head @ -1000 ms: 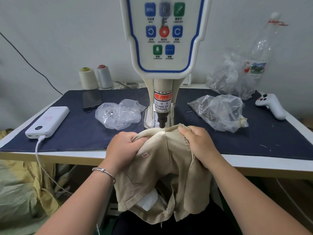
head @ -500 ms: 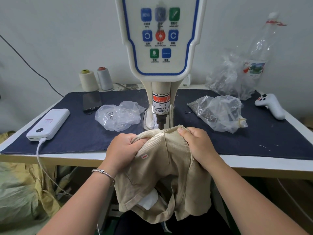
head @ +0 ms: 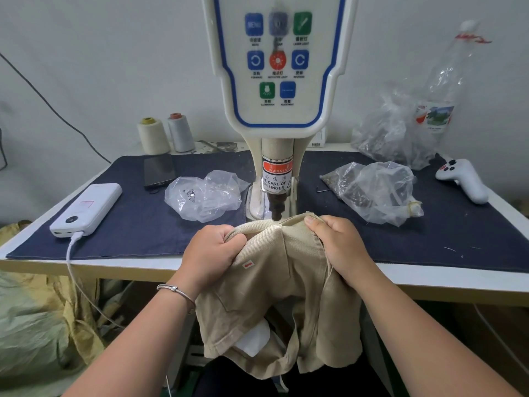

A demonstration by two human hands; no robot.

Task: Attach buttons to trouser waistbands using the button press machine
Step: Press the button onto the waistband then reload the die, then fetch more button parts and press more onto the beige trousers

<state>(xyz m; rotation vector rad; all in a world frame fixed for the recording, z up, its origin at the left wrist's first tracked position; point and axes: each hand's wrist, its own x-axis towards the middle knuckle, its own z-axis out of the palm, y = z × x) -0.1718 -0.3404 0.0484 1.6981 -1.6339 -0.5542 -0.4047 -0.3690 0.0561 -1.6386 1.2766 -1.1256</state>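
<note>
Holding the tan trousers point(head: 274, 296) tight in the left hand point(head: 210, 257) and right hand point(head: 339, 247), the person keeps the waistband point(head: 272, 223) under the press point(head: 277, 209) (fingers sit near it), so a slip could pinch them.

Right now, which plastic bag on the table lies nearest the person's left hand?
The clear bag left of the press, nearly empty; the other two bags lie right of it.

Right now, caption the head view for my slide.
Both hands hold a beige trouser waistband under the press punch.
</note>
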